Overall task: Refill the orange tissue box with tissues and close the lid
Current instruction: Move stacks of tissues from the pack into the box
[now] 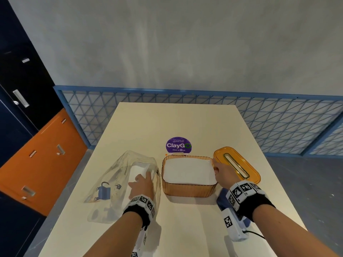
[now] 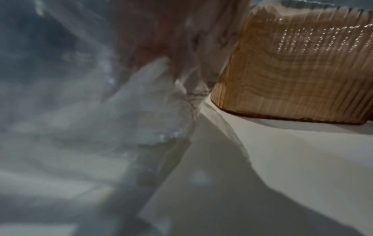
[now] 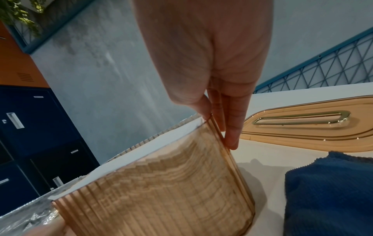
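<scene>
Blue cloth [image 3: 331,191] lies on the cream table [image 1: 185,229] nearest the person, under the right wrist and just beside the near right corner of the box. The right hand [image 1: 223,173] pinches the right rim of the orange tissue box [image 1: 187,190], thumb inside the wall and fingers [image 3: 232,127] straight down its outside. The left hand [image 1: 142,185] reaches into a clear plastic bag [image 1: 111,191], and its fingertips rest on the white tissues left inside the bag [image 1: 138,170]; the fingers look fairly straight, but through the plastic I cannot tell whether they grip the stack. The left wrist view is blurred, showing only crumpled plastic and the ribbed corner of the box close to the right of that hand.

The box stands open between the two hands, on the table, touching or just beside the bag on its left. A white stack of tissues [image 1: 189,172] fills it almost to the rim. Just beyond and to the right of the right hand lies the orange lid [image 1: 236,165], flat on the table with its long slot facing up, apart from the box. Beyond the box, a round purple sticker [image 1: 178,145] reading ClayGo sits on the table. Farther off stands a blue lattice fence [image 1: 278,119], with orange and dark lockers [image 1: 37,145] far to the left of the left hand.
</scene>
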### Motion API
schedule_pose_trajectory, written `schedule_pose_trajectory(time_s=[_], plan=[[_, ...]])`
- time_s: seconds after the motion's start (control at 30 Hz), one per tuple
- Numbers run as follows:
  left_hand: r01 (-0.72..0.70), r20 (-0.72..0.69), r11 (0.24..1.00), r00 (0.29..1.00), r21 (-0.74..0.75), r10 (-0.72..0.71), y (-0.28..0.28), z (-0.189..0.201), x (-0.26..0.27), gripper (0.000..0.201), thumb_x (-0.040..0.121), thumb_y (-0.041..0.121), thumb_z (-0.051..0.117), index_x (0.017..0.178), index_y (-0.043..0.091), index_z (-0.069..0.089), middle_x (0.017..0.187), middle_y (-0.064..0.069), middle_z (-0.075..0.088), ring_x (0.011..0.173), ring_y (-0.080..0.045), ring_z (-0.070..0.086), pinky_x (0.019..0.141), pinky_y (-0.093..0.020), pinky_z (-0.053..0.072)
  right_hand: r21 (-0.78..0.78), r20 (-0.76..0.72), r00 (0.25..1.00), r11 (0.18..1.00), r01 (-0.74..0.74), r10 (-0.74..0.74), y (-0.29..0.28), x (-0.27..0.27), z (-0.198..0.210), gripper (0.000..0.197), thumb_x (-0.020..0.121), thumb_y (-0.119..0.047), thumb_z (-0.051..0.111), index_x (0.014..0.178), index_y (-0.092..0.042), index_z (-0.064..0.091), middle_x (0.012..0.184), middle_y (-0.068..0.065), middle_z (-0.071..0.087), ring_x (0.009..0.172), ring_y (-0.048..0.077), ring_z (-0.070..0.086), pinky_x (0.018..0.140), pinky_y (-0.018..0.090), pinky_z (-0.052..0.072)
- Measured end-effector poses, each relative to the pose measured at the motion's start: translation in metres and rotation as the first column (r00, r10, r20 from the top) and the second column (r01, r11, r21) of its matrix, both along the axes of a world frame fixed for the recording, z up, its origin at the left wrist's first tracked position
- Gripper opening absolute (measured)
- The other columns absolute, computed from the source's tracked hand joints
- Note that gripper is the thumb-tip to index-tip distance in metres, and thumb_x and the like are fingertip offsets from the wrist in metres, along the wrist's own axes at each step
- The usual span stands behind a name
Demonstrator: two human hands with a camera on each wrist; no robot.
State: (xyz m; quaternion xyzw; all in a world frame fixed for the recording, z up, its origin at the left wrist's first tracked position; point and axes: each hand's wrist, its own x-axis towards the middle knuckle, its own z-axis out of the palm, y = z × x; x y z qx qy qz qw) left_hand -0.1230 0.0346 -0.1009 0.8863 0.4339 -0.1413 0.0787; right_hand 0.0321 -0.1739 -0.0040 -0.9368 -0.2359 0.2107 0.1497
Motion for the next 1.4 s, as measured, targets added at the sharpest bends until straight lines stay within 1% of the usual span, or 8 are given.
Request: schedule_pose_trajectory(time_s=[0.23, 0.53, 0.67, 0.87, 0.97, 1.1, 1.23, 1.4], plan=[[0.002, 0.09, 1.0, 0.996, 0.021, -0.003, 0.0, 0.007, -0.007, 0.082, 0.095, 0.006, 0.038, 0.146, 0.037, -0.017, 0.134, -0.009, 0.042, 0.105, -0.025, 0.056, 0.081, -0.037, 0.052, 0.002, -0.011, 1.0, 1.0, 0.004, -0.004, 0.001, 0.0, 0.001, 0.055, 0.099, -0.006, 0.033, 0.151, -0.015, 0.016, 0.134, 0.012, 0.053, 0.12, 0.026, 0.051, 0.096, 0.027, 0.042], [-0.027, 0.219, 1.0, 0.975, -0.009, 0.028, 0.01, 0.06, -0.016, 0.026, 0.096, 0.006, 0.036, 0.113, 0.007, 0.055, 0.119, -0.007, 0.06, 0.107, -0.023, 0.061, 0.088, -0.032, 0.048, -0.024, -0.015, 0.999, 0.999, -0.04, 0.04, 0.003, 0.006, 0.005, 0.051, 0.101, -0.012, 0.034, 0.15, -0.014, 0.019, 0.14, 0.015, 0.047, 0.125, 0.028, 0.048, 0.101, 0.031, 0.04], [-0.026, 0.56, 0.993, 0.827, 0.113, -0.042, 0.0, 0.105, -0.021, 0.029, 0.093, 0.007, 0.043, 0.119, 0.007, 0.057, 0.117, -0.012, 0.062, 0.099, -0.033, 0.064, 0.075, -0.038, 0.05, 0.233, 0.11, 0.993, 0.97, -0.064, 0.039, 0.024, -0.002, 0.044, 0.044, 0.1, -0.027, 0.038, 0.143, -0.015, 0.039, 0.136, 0.012, 0.053, 0.122, 0.025, 0.052, 0.102, 0.035, 0.041], [0.164, 0.774, 0.909, 0.48, 0.384, -0.414, -0.027, 0.138, -0.011, 0.056, 0.06, -0.01, 0.072, 0.113, 0.007, 0.066, 0.113, -0.011, 0.069, 0.082, -0.028, 0.072, 0.059, -0.032, 0.056, 0.495, -0.724, 0.67, 0.801, 0.337, 0.166, 0.069, -0.031, 0.11, 0.057, 0.094, -0.059, 0.03, 0.104, -0.013, 0.061, 0.096, 0.012, 0.069, 0.086, 0.033, 0.066, 0.074, 0.037, 0.055], [0.262, 0.759, 0.863, 0.411, 0.431, -0.504, -0.036, 0.129, -0.006, 0.071, 0.052, -0.01, 0.078, 0.118, 0.012, 0.061, 0.117, -0.013, 0.068, 0.098, -0.026, 0.067, 0.072, -0.032, 0.058, 0.488, -0.804, 0.557, 0.768, 0.415, 0.21, 0.069, -0.028, 0.115, 0.032, 0.093, -0.041, 0.051, 0.101, -0.012, 0.062, 0.088, 0.009, 0.071, 0.09, 0.031, 0.067, 0.076, 0.039, 0.059], [0.408, 0.727, 0.836, 0.435, 0.367, -0.531, -0.044, 0.108, -0.004, 0.071, 0.075, 0.015, 0.069, 0.136, 0.028, 0.037, 0.141, -0.01, 0.049, 0.13, -0.023, 0.045, 0.097, -0.047, 0.048, 0.562, -0.667, 0.723, 0.757, 0.333, 0.177, 0.066, -0.016, 0.109, 0.032, 0.088, -0.001, 0.057, 0.12, 0.001, 0.055, 0.107, 0.018, 0.067, 0.096, 0.03, 0.065, 0.076, 0.037, 0.057], [0.47, 0.931, 0.869, 0.363, -0.156, -0.029, -0.052, 0.104, -0.01, 0.065, 0.089, 0.042, 0.051, 0.142, 0.042, 0.014, 0.155, 0.008, 0.016, 0.142, -0.002, 0.013, 0.11, -0.007, 0.017, 0.589, -0.355, 0.926, 0.801, 0.111, 0.133, 0.055, -0.011, 0.117, 0.037, 0.084, 0.0, 0.06, 0.121, -0.002, 0.056, 0.118, 0.017, 0.063, 0.105, 0.031, 0.06, 0.092, 0.041, 0.048], [0.347, 0.702, 0.611, 0.307, -0.711, 0.643, -0.037, 0.113, 0.014, 0.068, 0.095, 0.004, 0.043, 0.149, 0.026, 0.006, 0.145, -0.007, 0.036, 0.133, -0.022, 0.037, 0.105, -0.033, 0.033, 0.576, -0.197, 0.954, 0.814, -0.074, 0.226, 0.041, -0.005, 0.12, 0.027, 0.087, -0.015, 0.062, 0.114, -0.015, 0.06, 0.112, 0.005, 0.065, 0.103, 0.023, 0.061, 0.094, 0.037, 0.048]])
